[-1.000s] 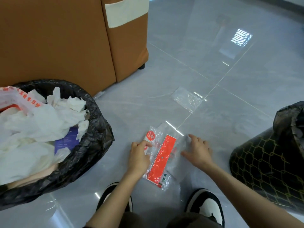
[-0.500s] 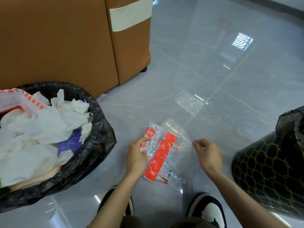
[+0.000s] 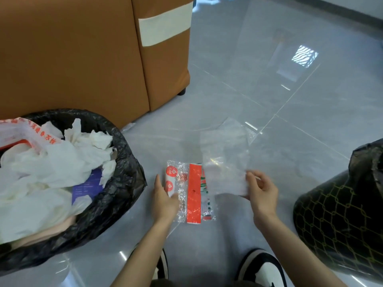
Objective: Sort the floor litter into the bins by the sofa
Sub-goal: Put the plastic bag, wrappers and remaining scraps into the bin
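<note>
A glossy grey tiled floor (image 3: 290, 112) beside an orange-brown sofa (image 3: 83, 59), where a crouching person is partway through sorting litter. The right hand (image 3: 262, 189) pinches the near edge of a clear plastic bag (image 3: 224, 158) between thumb and curled fingers and holds it off the floor, its far end standing up beyond the hand. The left hand (image 3: 163, 200) lies on the left edge of a red-and-clear wrapper (image 3: 193, 193), flat on the tiles between the two hands. Its thumb crosses the film, but whether it is gripping or only pressing cannot be told. Just left of that hand stands a black-lined bin (image 3: 128, 183) heaped with white tissue and plastic. Right of the right hand stands a black bin with a gold lattice pattern (image 3: 335, 214), its contents out of sight. Beyond the lifted bag another small clear bag (image 3: 251, 134) lies on the floor. The step in hand appears to be separating the clear bag from the wrapper. The next move likely calls for choosing a bin for the lifted bag, then taking up the wrapper, whose thin film looks hard to lift off the smooth tile.
</note>
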Demonstrator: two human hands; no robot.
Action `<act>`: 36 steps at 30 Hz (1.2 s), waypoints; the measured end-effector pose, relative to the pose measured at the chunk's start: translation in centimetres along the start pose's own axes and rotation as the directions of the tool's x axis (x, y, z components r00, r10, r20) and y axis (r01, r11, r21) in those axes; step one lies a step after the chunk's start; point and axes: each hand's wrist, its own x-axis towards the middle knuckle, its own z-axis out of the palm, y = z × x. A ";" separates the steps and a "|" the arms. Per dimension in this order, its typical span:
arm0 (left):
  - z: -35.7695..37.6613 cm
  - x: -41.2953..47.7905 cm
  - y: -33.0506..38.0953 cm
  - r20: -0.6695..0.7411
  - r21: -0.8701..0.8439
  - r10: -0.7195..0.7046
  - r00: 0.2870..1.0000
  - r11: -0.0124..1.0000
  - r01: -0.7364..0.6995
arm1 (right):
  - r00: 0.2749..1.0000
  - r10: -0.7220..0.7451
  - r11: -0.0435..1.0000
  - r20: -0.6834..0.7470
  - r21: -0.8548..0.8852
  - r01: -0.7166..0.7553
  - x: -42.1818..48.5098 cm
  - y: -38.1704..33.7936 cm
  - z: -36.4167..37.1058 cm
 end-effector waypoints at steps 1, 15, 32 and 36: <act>0.1 0.1 -0.1 0.006 -0.023 -0.043 0.999 0.999 0.043 | 0.999 0.029 0.999 0.034 0.030 -0.030 -0.4 0.0 0.3; 0.9 -0.9 0.6 0.164 -0.144 -0.096 0.982 0.982 0.120 | 0.904 0.138 0.706 0.405 -0.681 0.197 -2.2 3.0 1.8; 1.5 -1.4 -0.1 0.234 -0.050 -0.032 0.972 0.998 0.045 | 0.890 0.363 0.883 0.275 -0.407 -0.234 -1.5 2.1 2.2; 1.1 -2.1 2.7 0.246 -0.045 0.044 0.968 0.998 -0.034 | 0.837 0.390 0.915 0.384 -0.266 -0.304 -1.2 -0.2 2.3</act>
